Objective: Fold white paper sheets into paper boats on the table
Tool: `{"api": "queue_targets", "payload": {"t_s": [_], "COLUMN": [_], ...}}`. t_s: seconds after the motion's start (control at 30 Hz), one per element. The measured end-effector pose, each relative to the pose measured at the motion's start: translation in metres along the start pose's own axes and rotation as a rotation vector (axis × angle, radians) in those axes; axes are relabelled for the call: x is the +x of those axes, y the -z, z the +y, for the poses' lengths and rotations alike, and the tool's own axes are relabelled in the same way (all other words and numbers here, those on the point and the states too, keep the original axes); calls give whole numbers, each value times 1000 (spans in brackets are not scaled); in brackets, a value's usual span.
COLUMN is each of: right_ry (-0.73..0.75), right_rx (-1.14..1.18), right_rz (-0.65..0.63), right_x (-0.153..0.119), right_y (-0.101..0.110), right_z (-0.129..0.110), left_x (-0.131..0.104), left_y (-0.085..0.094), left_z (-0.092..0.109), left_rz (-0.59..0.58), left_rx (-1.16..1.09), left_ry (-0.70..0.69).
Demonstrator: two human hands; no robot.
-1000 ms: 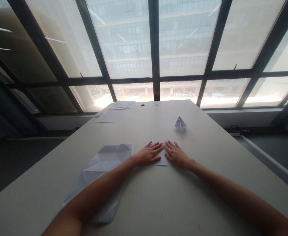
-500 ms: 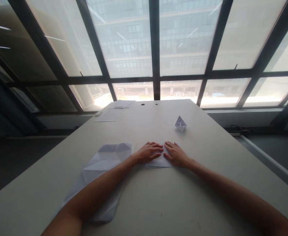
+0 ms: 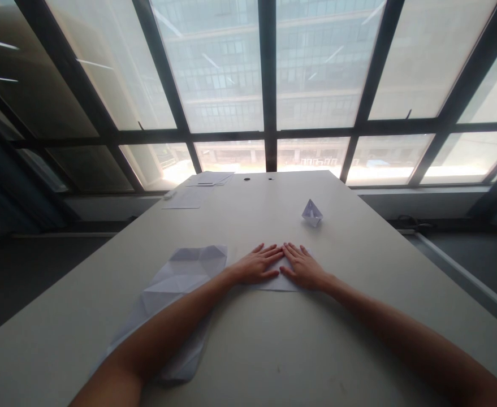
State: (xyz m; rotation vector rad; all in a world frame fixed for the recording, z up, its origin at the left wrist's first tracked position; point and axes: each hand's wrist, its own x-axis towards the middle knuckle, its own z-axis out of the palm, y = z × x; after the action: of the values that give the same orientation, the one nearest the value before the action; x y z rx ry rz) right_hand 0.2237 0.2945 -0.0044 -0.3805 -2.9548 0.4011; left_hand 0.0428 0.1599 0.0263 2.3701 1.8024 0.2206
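A white sheet of paper (image 3: 276, 284) lies on the table before me, mostly covered by my hands. My left hand (image 3: 258, 264) rests flat on its left part, fingers stretched toward the middle. From the other side my right hand (image 3: 302, 266) presses flat on the paper, fingers spread. The fingertips of both hands meet or nearly meet near the paper's far edge. Whether the paper is folded beneath the palms is hidden. A creased white sheet (image 3: 176, 285) lies to the left, partly under my left forearm.
A folded paper boat (image 3: 312, 213) stands beyond my right hand on the white table (image 3: 252, 356). Several flat papers (image 3: 184, 198) lie at the far left, beside a small white object (image 3: 170, 195). Large windows (image 3: 223, 68) rise behind the table.
My left hand has spread its fingers more and slid slightly, its fingertips now closer to those of my right hand. The boat and the creased sheet stay put.
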Motion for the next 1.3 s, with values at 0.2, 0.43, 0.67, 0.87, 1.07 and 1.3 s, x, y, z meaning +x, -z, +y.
{"api": "queue_targets", "payload": {"t_s": [0.2,0.43,0.67,0.87,1.07,1.3], "right_ry": [-16,-44,-46,-54,-57,-77], "right_rx": [-11,-14,-15,-8,-4,-8], "right_rz": [-22,-14,-12,-7,-20,-33], "right_x": [1,0,-1,-2,-1,-1], "right_y": [1,2,5,4,5,5], "right_z": [1,2,2,2,1,4], "left_x": [-1,-2,-1,-1,-1,-1], "left_y": [0,-2,-2,-2,-3,-4], "left_z": [-1,-3,-2,-4,-5,-6], "left_rz": [7,12,-1,3,-5,8], "left_rx": [2,4,-1,2,6,15], "left_ry": [7,-5,16,-7,-7,-10]}}
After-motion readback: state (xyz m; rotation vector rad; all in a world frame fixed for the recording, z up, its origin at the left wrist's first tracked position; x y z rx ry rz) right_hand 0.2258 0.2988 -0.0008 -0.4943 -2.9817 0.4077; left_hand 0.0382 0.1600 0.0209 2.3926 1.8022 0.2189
